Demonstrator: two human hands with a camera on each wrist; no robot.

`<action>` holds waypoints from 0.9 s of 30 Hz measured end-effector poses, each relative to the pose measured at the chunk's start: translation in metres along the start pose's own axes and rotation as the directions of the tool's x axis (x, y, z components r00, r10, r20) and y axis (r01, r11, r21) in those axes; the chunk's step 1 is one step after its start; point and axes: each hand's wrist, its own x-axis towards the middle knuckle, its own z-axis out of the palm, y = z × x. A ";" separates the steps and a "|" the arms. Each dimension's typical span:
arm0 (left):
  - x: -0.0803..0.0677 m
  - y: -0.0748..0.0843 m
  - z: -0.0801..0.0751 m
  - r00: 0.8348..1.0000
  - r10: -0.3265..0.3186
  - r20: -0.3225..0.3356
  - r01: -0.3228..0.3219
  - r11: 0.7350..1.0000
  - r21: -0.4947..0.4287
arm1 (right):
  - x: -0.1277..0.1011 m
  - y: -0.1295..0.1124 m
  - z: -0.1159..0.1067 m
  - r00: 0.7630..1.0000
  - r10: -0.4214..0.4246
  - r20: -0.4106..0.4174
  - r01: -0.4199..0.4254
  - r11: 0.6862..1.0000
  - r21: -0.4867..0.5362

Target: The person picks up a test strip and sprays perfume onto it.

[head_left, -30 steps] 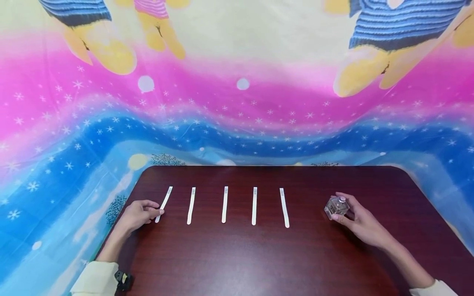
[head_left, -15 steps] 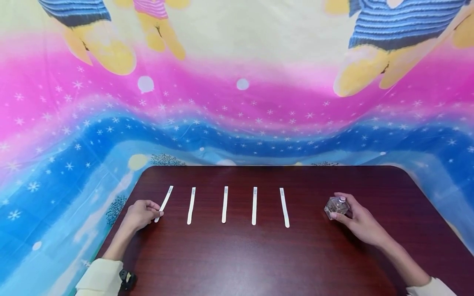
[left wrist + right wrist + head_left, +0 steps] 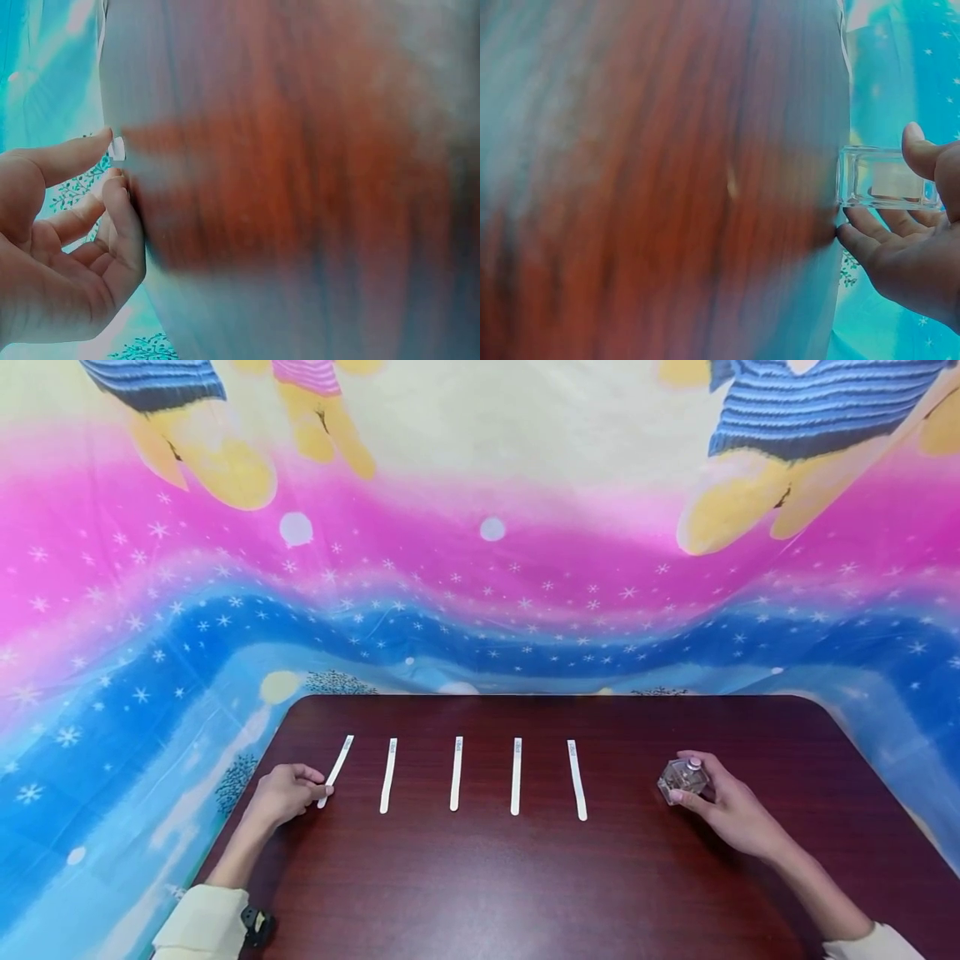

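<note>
At the left side of the table, my left hand [image 3: 285, 795] pinches the lower part of a white paper strip [image 3: 341, 758] between thumb and fingers. The strip leans to the right at its far end, which carries small print. In the left wrist view, only a short pale piece of the strip [image 3: 118, 148] shows at the thumb tip. On the right, my right hand [image 3: 738, 814] grips a small clear glass bottle [image 3: 681, 779] with a pinkish cap, thumb on the near side and fingers behind. The right wrist view shows the bottle's base [image 3: 843, 177] at the table surface.
Several more white strips, among them one at the right end of the row [image 3: 576, 781], lie spaced apart across the dark reddish table [image 3: 480, 877]. A printed cloth [image 3: 480, 568] hangs behind the table's far edge. A black device [image 3: 257, 927] sits at my left cuff.
My left forearm has shifted slightly to the right, and the pinched strip has moved a little away and to the right. The right hand and bottle stay nearly still.
</note>
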 end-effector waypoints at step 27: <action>0.000 0.010 0.003 1.000 0.004 -0.026 0.000 0.985 0.171 | 0.000 0.001 -0.001 1.000 0.005 0.002 -0.005 1.000 -0.031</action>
